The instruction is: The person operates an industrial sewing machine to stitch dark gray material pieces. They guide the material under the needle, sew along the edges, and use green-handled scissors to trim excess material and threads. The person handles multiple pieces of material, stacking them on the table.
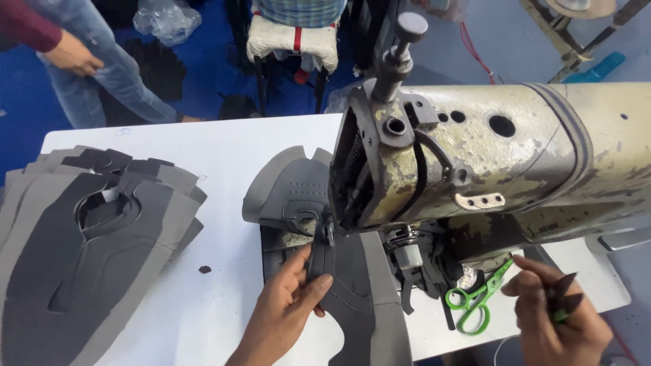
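Hiding the needle area and much of the dark grey shoe upper piece point(339, 285) behind the worn, paint-chipped sewing machine head point(475, 156). Running off the bottom edge: that piece, the left hand point(288, 308) at the wrist, the right hand point(559, 315) too. Covering most of a small dark tool point(564, 288) inside the right fist, kind unclear. Cropping the stack of grey cut uppers point(81, 251) at left and bottom. Cutting off a bystander's hand point(71, 55) at the top left.
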